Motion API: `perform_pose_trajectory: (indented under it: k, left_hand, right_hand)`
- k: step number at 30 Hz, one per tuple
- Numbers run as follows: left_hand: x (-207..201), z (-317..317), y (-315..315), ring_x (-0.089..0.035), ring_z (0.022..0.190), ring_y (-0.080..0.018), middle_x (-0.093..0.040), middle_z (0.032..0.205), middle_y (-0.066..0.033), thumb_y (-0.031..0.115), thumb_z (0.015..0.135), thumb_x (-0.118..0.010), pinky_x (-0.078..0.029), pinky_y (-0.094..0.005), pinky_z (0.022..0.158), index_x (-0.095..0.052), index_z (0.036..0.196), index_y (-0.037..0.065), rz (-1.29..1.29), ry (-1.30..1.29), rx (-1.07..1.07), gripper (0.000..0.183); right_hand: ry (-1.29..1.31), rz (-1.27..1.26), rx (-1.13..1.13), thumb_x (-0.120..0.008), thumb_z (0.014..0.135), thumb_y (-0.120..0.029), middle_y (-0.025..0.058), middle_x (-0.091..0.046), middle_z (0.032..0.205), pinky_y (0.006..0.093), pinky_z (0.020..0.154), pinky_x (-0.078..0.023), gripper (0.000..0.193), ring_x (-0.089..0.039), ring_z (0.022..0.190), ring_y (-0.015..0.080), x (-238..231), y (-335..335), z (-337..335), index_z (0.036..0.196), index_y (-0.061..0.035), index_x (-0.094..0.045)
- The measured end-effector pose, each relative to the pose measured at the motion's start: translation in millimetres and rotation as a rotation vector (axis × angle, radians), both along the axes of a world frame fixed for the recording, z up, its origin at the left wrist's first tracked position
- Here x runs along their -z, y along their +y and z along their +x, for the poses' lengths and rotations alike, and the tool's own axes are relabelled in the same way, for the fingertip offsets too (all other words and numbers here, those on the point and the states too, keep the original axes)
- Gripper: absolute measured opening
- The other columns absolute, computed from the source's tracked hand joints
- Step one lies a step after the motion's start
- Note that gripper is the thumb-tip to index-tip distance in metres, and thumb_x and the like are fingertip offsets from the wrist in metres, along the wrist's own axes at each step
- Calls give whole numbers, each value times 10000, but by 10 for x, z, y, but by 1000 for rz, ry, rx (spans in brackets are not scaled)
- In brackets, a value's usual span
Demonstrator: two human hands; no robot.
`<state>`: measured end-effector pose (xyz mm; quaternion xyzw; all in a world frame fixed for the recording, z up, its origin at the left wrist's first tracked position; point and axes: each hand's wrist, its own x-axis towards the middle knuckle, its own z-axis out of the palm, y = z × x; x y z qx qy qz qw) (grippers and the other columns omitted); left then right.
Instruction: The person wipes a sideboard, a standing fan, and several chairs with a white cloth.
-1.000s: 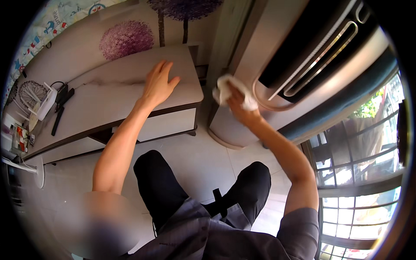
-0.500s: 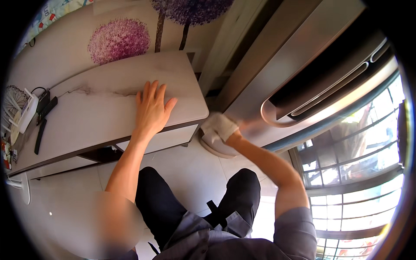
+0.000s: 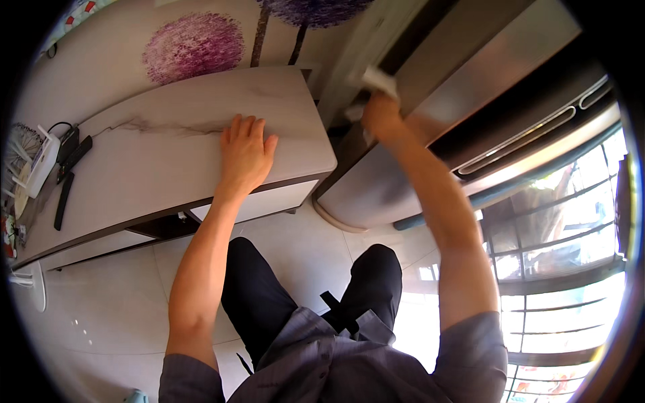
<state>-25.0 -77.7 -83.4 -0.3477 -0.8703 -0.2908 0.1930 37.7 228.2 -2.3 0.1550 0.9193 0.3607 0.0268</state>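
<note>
My left hand [image 3: 246,154] lies palm down, fingers stretched, near the right end of the marble-patterned top of a low cabinet [image 3: 161,164]. It holds nothing. Up and to the right of it, my right hand [image 3: 381,115] grips a whitish cloth [image 3: 380,80], which is smeared by motion. The cloth is at the far left side of a tall, rounded metallic appliance [image 3: 366,191], which looks like a floor-standing air conditioner. Whether the cloth touches its surface I cannot tell. A black recess with long slots runs along the appliance's front.
At the cabinet's left end are a white router [image 3: 44,164] and dark remote controls [image 3: 64,201]. A wall with a painted pink flower [image 3: 193,47] stands behind. A barred window [image 3: 551,322] is at the right. Pale floor tiles [image 3: 121,295] lie below.
My right hand has moved up and away with the cloth, from the appliance's base to its far left side. My left hand stays flat on the cabinet, while the view has shifted slightly.
</note>
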Motion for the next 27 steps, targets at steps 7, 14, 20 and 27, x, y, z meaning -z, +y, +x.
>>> perform_pose_trajectory:
  k: [7,14,20,27]
  left_hand:
    - [37,-8,0,-487,1397,-379,-599,1409,-175,225,1025,-610,-361,-504,1174,-627,1324,-2,18,30,3,376]
    - [29,-18,23,-557,1305,-324,-628,1355,-142,207,995,-627,-381,-487,1135,-678,1241,15,-34,35,-17,316]
    - [80,-36,19,-577,1287,-325,-652,1344,-149,185,980,-627,-412,-478,1119,-701,1206,32,17,57,-22,282]
    - [89,-92,18,-629,1213,-341,-715,1215,-175,113,939,-615,-451,-482,1057,-734,1106,32,105,-12,-17,220]
  right_hand:
    - [-306,-565,-68,-739,889,-339,137,-761,1085,400,885,-581,284,-720,1085,280,1733,-617,676,1000,-87,-809]
    - [-373,-1846,486,-582,1045,-494,118,-716,1286,444,1015,-513,530,-672,1160,291,2124,-727,2023,1234,-12,-696]
    - [263,-3062,232,-711,987,-424,164,-702,1314,485,1098,-503,595,-673,1220,313,1172,-837,2051,1371,19,-610]
    - [401,-2932,-281,-710,990,-446,150,-687,1317,465,1034,-533,596,-677,1177,312,-262,-779,1024,1386,-14,-600]
